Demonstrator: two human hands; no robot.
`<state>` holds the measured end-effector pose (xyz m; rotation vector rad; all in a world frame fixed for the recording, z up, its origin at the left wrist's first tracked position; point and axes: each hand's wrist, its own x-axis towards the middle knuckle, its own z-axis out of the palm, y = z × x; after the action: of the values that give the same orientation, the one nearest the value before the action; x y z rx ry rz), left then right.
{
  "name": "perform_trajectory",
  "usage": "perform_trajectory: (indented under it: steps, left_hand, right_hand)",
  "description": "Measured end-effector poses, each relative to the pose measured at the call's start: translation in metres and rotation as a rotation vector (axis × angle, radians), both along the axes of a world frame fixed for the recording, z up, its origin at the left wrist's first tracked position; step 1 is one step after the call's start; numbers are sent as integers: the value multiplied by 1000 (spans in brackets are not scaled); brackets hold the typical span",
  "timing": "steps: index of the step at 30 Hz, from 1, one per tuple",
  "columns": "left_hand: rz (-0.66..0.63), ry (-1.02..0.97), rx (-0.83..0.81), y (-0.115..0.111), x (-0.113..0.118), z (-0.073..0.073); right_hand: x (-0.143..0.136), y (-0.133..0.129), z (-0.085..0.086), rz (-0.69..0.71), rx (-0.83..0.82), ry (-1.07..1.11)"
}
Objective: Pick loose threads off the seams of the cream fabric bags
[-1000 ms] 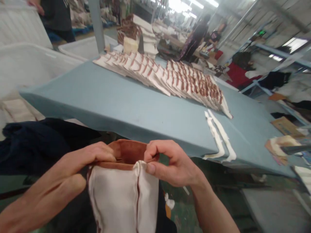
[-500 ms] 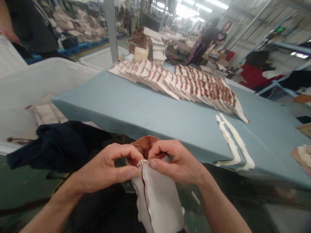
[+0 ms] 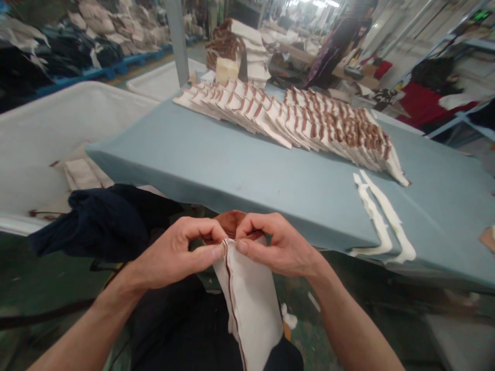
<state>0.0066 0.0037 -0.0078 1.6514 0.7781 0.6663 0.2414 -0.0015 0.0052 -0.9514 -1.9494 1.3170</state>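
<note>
In the head view a white fabric piece (image 3: 253,299) with a dark brown seam along its length hangs down over my lap. My left hand (image 3: 191,250) pinches its top edge between thumb and fingers, just left of the seam. Close beside it, my right hand (image 3: 273,245) pinches the same edge on the other side. Brown fabric (image 3: 232,222) bunches up behind the fingertips, partly hidden by both hands. What my fingertips press together is too small to make out.
A blue-covered table (image 3: 216,159) stands in front of me. Overlapping white and brown fabric pieces (image 3: 270,113) lie across it, with two white strips (image 3: 373,216) at right. A white bin (image 3: 96,113) and dark blue cloth (image 3: 104,221) are at left. A person (image 3: 340,41) stands beyond.
Both hands keep their pinch on the fabric and sit slightly higher in view. The fabric's lower part hangs narrower. The view has shifted, and the person at the far left is out of frame.
</note>
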Motion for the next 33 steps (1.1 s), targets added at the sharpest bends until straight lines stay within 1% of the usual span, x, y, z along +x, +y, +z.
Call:
perform_trajectory:
  steps: [3,7,10,12,15,18,24,27,33]
  left_hand:
    - [4,6,-23,-2,0,1]
    - [43,5,-47,-6,0,5]
    - [50,0,-51,-9,-1,7]
    - [51,2,-53,-10,-3,7]
    - [52,-8,-82,-12,-6,5]
    - [56,-26,-106,-13,-9,0]
    - [47,-76,-128,-15,-13,-8]
    - [43,-76,-141,-16,-13,-8]
    - [55,-5,-92,-17,-13,-5]
  right_hand:
    - [0,-1,2,2,-3,-20]
    - [-4,-4,7,10,44,-67]
    - [-9,-5,7,8,54,-75]
    - [-11,-5,5,24,32,-57]
    - [-12,-4,0,69,-45,-9]
    - [-13,-3,-6,102,-113,52]
    - [-15,-3,-15,143,-188,125]
    - [-15,-3,-19,160,-226,131]
    - [-18,-3,-23,174,-229,164]
